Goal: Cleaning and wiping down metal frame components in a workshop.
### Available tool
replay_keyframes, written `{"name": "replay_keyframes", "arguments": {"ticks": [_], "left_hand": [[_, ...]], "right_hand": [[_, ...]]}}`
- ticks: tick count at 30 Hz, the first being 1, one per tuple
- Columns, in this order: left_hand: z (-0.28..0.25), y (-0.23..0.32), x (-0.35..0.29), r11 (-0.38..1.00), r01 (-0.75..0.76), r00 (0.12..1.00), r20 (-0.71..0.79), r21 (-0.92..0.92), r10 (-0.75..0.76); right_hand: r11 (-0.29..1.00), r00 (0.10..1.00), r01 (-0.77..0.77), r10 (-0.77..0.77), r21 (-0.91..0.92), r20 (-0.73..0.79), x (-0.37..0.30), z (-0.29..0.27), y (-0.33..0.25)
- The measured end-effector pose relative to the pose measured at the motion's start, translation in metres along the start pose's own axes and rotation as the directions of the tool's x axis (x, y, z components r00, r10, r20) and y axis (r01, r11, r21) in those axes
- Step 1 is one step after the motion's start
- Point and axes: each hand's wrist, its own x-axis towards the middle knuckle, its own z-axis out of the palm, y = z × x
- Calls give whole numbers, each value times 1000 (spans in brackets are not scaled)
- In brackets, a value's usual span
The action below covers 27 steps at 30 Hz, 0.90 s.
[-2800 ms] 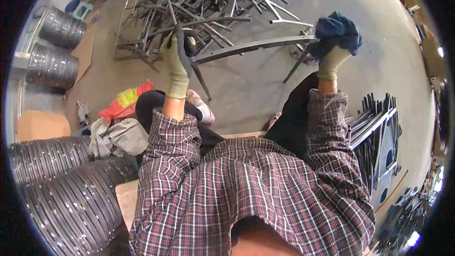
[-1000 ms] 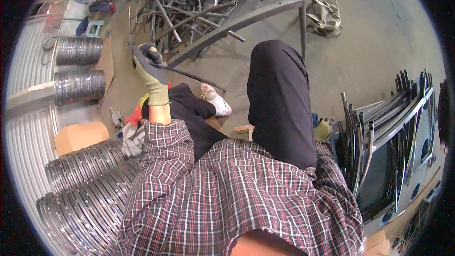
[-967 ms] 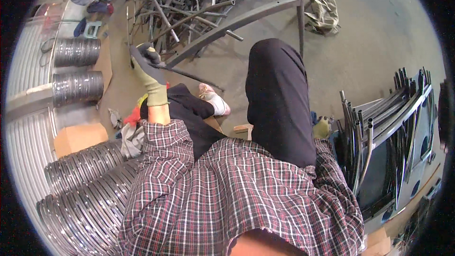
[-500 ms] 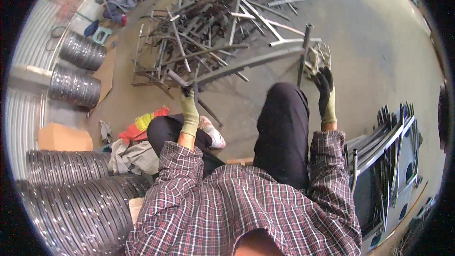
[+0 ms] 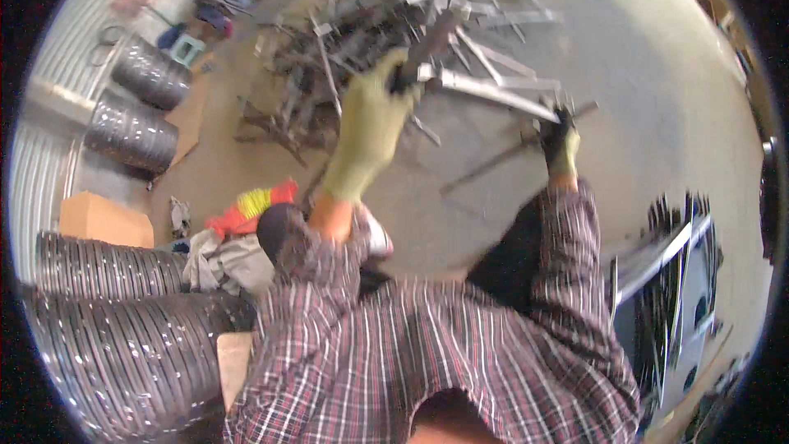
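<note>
Between my gloved hands is a metal tube frame (image 5: 493, 95), tilted, with a long bar and a crosspiece at either end. My left hand (image 5: 368, 119), in a pale yellow-green glove with dark fingers, is raised and closed round the left end of the frame, beside its dark crosspiece (image 5: 437, 37). Lower and to the right, my right hand (image 5: 561, 141) is closed on the other end, where a thin crosspiece (image 5: 493, 161) slants down toward my knees. Motion blurs the fingers and the near crosspiece. Beyond the frame lies a heap of similar metal frames (image 5: 370, 33).
Large coils of dark banded strips (image 5: 140, 362) stand at the lower left, with smaller coils (image 5: 131, 136) behind. A cardboard box (image 5: 105, 218), grey cloth (image 5: 222, 261) and an orange-yellow cloth (image 5: 253, 207) lie nearby. Stacked metal frames (image 5: 666, 279) stand at my right.
My left hand has risen and moved right with its end of the frame, turning it. My right hand's fingers, stretched out before, now close on the other end.
</note>
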Motion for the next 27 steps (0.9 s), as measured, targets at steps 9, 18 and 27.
{"name": "replay_keyframes", "arguments": {"ticks": [9,18,27], "left_hand": [[41,-10,9,998,-7,984,178,70,-6],[45,-3,29,994,-7,982,188,109,-14],[34,-5,29,998,-29,957,289,61,10]], "right_hand": [[975,972,174,-192,-137,-138,10,-30,23],[994,996,-57,51,-88,-73,-7,-15,31],[951,996,45,-64,-305,-54,5,-16,51]]}}
